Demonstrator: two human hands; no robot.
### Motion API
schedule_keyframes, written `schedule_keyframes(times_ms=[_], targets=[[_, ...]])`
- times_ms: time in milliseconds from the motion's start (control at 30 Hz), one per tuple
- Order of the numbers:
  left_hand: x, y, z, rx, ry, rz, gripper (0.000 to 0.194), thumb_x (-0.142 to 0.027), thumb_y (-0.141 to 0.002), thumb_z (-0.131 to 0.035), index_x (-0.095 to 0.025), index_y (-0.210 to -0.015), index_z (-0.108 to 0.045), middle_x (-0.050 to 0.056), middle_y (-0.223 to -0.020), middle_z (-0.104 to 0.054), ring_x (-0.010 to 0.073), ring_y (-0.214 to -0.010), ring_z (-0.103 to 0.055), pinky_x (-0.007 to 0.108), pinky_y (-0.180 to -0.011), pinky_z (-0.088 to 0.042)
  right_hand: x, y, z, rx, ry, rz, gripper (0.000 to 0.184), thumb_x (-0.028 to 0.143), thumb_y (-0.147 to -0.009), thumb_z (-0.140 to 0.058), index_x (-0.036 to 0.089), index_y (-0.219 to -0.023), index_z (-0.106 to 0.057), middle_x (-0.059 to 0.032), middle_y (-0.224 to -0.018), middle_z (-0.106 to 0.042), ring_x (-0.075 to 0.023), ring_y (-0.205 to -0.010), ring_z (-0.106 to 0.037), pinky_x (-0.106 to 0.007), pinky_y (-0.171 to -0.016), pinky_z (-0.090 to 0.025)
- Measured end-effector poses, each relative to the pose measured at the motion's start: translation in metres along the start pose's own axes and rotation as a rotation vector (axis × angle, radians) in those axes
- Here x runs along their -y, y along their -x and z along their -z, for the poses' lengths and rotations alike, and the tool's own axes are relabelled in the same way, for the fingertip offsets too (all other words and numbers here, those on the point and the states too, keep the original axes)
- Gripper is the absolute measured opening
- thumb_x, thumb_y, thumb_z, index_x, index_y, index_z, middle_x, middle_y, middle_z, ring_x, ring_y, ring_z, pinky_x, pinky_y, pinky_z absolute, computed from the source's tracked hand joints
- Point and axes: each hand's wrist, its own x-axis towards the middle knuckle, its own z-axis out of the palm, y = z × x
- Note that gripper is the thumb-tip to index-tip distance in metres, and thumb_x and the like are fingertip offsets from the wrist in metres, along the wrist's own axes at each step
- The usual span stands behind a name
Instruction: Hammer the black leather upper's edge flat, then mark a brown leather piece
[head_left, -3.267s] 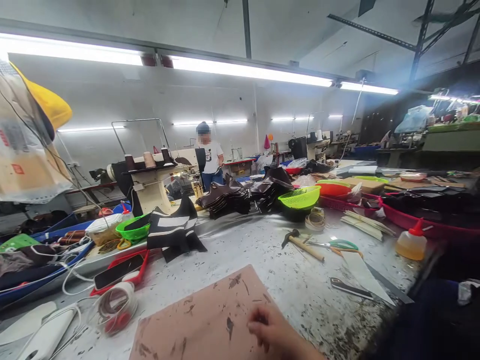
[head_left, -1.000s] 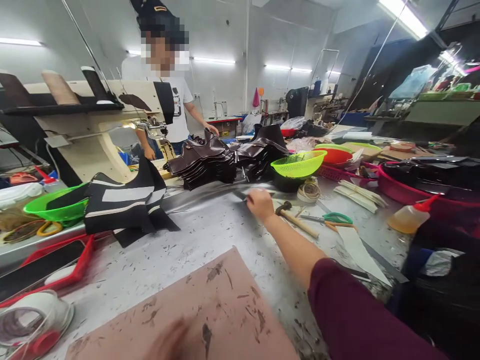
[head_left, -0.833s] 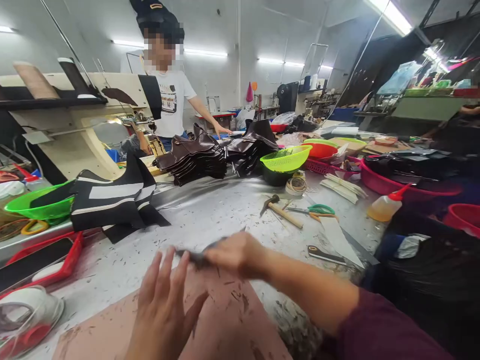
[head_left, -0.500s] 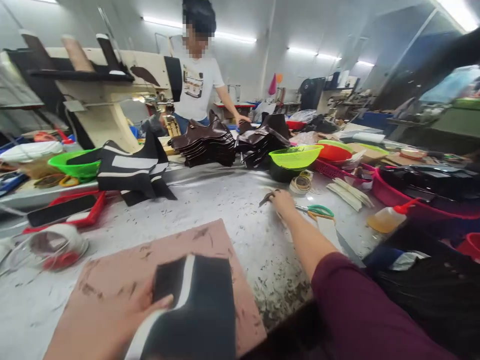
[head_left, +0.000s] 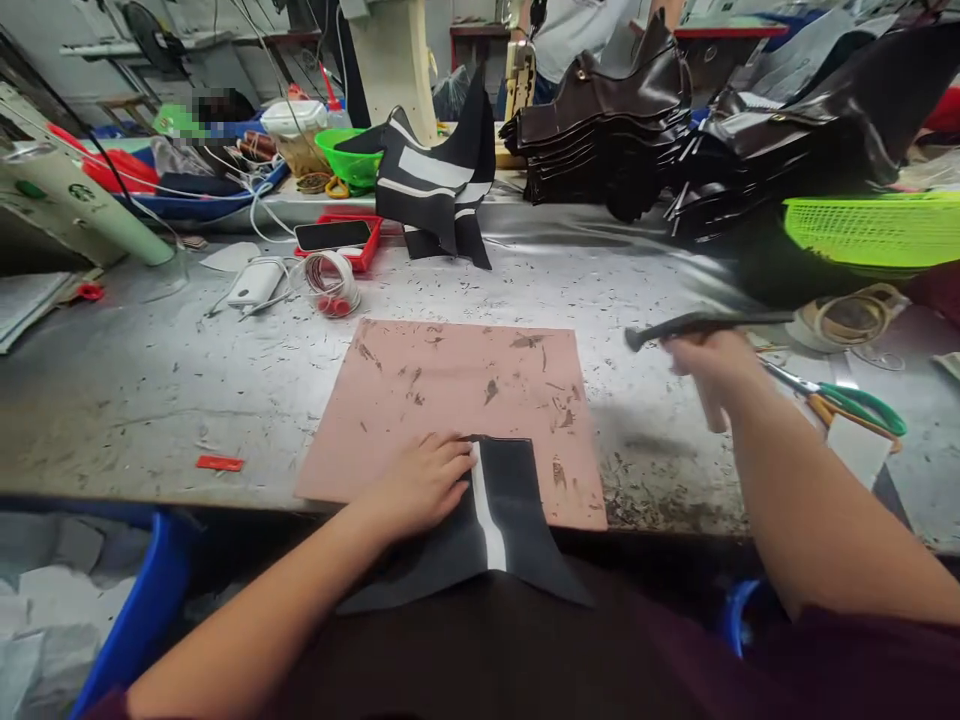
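A black leather piece [head_left: 517,500] with a white strip down it lies partly on the pink board [head_left: 442,390], its wide lower end hanging over the table's front edge. My left hand [head_left: 427,485] rests on the piece's upper left part, fingers laid flat beside the strip. Raised to the right of the board, my right hand [head_left: 716,365] is closed round a dark hammer [head_left: 675,326], its rounded end pointing left; motion blurs the hand. Just beyond that wrist lie green-handled scissors [head_left: 855,400] and a tape roll [head_left: 847,318].
Stacked dark brown leather pieces [head_left: 600,150] stand at the back, beside black pieces with white strips [head_left: 435,185]. A lime basket [head_left: 870,230] is at right. On the left are a red tray [head_left: 367,250], a white charger [head_left: 256,283] and a blue bin [head_left: 139,620].
My view has swung left and down. The leather piece, held up in my left hand before, now lies on the board's front edge. My right hand has lifted the hammer off the table.
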Motion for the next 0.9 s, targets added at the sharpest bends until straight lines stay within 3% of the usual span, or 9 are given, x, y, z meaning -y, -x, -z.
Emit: schedule_keyframes(times_ms=[100,200,300,433,667,900], targets=[[0.005,-0.025,0.006,0.013,0.075,0.087,0.011,-0.022,-0.086,-0.051,-0.015,-0.086,-0.059,0.005,-0.093,-0.061,0.0199,-0.094,-0.053,0.033,-0.086,-0.044,0.049,0.05,-0.027,0.178,-0.064,0.184,0.017,0.029,-0.084,-0.047,0.018,-0.086,-0.06,-0.0067,-0.077,-0.062,-0.0166,-0.065,-0.057,-0.027,-0.054,-0.042],[0.008,-0.043,0.007,-0.012,0.078,0.157,0.017,-0.019,-0.078,-0.061,-0.014,-0.093,-0.054,0.006,-0.096,-0.057,0.0205,-0.091,-0.054,0.031,-0.078,-0.046,0.094,0.092,-0.05,0.233,0.115,0.429,0.01,0.021,-0.076,-0.054,0.023,-0.082,-0.062,-0.0016,-0.07,-0.062,-0.0158,-0.059,-0.054,-0.025,-0.05,-0.033],[0.012,-0.053,0.008,0.027,0.085,0.129,0.022,-0.019,-0.075,-0.063,-0.016,-0.094,-0.054,0.004,-0.093,-0.058,0.0182,-0.086,-0.056,0.027,-0.072,-0.046,0.119,0.115,-0.063,0.235,0.317,0.561,0.014,0.018,-0.078,-0.049,0.023,-0.08,-0.062,-0.0019,-0.066,-0.061,-0.0159,-0.057,-0.053,-0.026,-0.05,-0.026],[0.016,-0.063,0.01,0.086,0.026,-0.011,0.004,-0.018,-0.08,-0.055,-0.016,-0.081,-0.058,0.003,-0.083,-0.06,0.0186,-0.08,-0.058,0.027,-0.065,-0.044,0.126,0.124,-0.066,0.288,0.435,0.655,0.02,0.016,-0.084,-0.043,0.022,-0.079,-0.061,-0.0019,-0.063,-0.059,-0.015,-0.054,-0.051,-0.028,-0.048,-0.021],[0.021,-0.07,0.011,0.114,-0.104,-0.237,0.013,-0.007,-0.08,-0.048,-0.015,-0.078,-0.057,0.005,-0.075,-0.059,0.0191,-0.072,-0.058,0.027,-0.058,-0.041,0.136,0.131,-0.073,0.261,0.394,0.707,0.015,0.016,-0.084,-0.047,0.021,-0.08,-0.06,-0.0017,-0.065,-0.059,-0.0142,-0.056,-0.052,-0.028,-0.048,-0.016],[0.02,-0.071,-0.006,0.036,-0.126,-0.208,0.013,-0.005,-0.079,-0.044,-0.015,-0.079,-0.053,0.007,-0.075,-0.058,0.0192,-0.071,-0.057,0.027,-0.056,-0.043,0.147,0.135,-0.07,0.309,0.447,0.67,0.011,0.02,-0.084,-0.05,0.021,-0.082,-0.06,-0.0032,-0.067,-0.06,-0.0162,-0.056,-0.054,-0.028,-0.047,-0.015]])
